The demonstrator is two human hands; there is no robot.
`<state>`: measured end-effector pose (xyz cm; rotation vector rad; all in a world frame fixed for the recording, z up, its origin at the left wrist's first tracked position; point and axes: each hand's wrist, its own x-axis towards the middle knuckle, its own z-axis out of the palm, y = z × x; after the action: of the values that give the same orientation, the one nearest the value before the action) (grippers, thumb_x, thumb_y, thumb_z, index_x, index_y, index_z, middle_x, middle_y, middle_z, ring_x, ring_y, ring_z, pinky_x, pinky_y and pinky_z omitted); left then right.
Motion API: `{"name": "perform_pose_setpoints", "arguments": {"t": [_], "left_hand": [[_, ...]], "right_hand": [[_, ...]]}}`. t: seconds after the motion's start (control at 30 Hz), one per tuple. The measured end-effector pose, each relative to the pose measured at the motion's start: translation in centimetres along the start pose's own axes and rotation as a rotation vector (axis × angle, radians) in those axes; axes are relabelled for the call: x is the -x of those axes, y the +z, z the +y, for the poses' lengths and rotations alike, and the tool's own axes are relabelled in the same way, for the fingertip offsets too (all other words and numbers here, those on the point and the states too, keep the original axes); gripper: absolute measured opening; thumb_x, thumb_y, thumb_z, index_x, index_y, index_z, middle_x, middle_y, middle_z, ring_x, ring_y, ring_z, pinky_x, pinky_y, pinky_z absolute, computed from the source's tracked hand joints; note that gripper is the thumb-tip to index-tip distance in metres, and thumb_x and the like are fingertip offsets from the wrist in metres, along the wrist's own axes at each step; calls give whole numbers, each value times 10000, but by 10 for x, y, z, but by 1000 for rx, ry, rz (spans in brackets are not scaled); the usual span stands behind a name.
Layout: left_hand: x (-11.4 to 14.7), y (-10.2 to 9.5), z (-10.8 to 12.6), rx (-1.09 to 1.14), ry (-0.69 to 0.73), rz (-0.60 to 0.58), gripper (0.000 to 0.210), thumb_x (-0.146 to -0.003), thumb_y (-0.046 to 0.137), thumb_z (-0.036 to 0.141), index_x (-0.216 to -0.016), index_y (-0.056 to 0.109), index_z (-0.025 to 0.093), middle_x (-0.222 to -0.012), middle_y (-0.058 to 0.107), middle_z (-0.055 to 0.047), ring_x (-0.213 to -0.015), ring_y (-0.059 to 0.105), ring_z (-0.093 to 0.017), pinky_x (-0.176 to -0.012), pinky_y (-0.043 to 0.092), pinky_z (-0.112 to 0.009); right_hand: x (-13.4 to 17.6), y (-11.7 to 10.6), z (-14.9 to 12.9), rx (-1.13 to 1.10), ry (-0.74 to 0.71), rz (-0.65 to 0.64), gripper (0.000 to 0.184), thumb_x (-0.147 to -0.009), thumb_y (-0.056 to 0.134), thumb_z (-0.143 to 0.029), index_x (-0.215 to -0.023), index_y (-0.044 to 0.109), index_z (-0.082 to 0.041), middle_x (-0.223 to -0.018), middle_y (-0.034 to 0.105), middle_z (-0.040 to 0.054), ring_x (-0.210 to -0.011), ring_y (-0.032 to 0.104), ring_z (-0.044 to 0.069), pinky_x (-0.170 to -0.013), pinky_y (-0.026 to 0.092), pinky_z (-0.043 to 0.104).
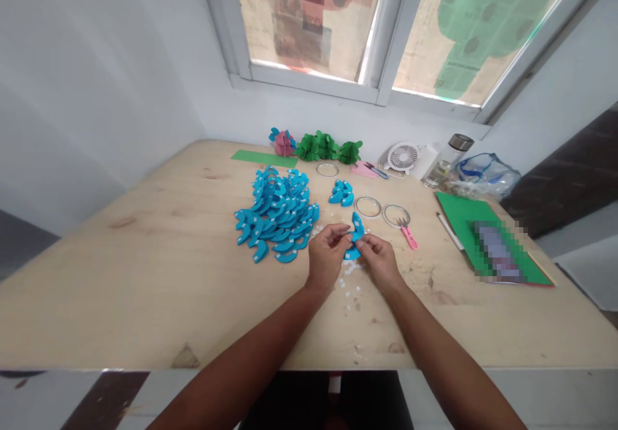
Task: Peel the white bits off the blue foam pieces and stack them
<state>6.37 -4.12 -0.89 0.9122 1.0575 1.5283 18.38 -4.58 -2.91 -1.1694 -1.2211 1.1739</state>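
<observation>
Both hands meet over a blue crescent-shaped piece that looks like paper or foam and carries small white squares. On its left side, my left hand pinches it with thumb and fingers. My right hand is closed at its right edge, thumb and index finger together; whether a tiny scrap is between them is too small to tell. Small white scraps lie on the table below the hands. To the left is a large heap of similar blue crescents, and a smaller blue cluster lies just beyond the hands.
Silver rings and pink-handled scissors lie to the right on the wooden table. Green paper shapes, a small white fan and a bottle line the wall. A green sheet bears a blurred object.
</observation>
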Motion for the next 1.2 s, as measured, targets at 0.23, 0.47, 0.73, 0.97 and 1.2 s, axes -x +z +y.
{"name": "perform_pose_setpoints", "arguments": {"t": [0.23, 0.47, 0.73, 0.97, 1.2], "left_hand": [[-9, -8, 8, 19, -130, -191, 294, -548, 715, 203, -840, 701, 170, -725, 667, -27, -634, 609, -148, -639, 503, -277], [-14, -16, 14, -75, -91, -390, 293, -549, 739, 236, -839, 712, 203, -667, 630, -14, -614, 574, -133, -589, 465, -248], [-14, -17, 23, -178, 28, -432, 213, -557, 727, 254, -767, 719, 225, -652, 633, -20, -649, 576, -168, -607, 465, -272], [-15, -18, 26, -256, 132, -435, 164, -578, 710, 241, -740, 721, 223, -629, 641, -23, -612, 572, -162, -601, 462, -274], [-18, -23, 23, -322, 102, -534, 304, -617, 689, 288, -901, 658, 183, -776, 669, -22, -706, 612, -152, -639, 492, -257]], "right_hand": [[0, -2, -2, -206, 39, -2, 213, -691, 660, -383, -682, 619, -174, -590, 561, -18, -549, 467, 113, -559, 357, 237], [2, 1, -10, -369, 84, -73, 199, -682, 677, -356, -631, 612, -175, -615, 575, -7, -580, 478, 120, -584, 378, 241], [3, -2, -9, -409, 125, -152, 225, -675, 686, -357, -597, 592, -167, -621, 593, 15, -612, 521, 134, -592, 413, 246], [3, -1, -11, -443, 132, -165, 179, -676, 688, -339, -655, 634, -170, -640, 613, 21, -624, 538, 144, -600, 417, 252], [2, -1, -8, -469, 118, -131, 172, -672, 705, -329, -668, 646, -167, -628, 597, 5, -581, 496, 118, -576, 398, 231]]}}
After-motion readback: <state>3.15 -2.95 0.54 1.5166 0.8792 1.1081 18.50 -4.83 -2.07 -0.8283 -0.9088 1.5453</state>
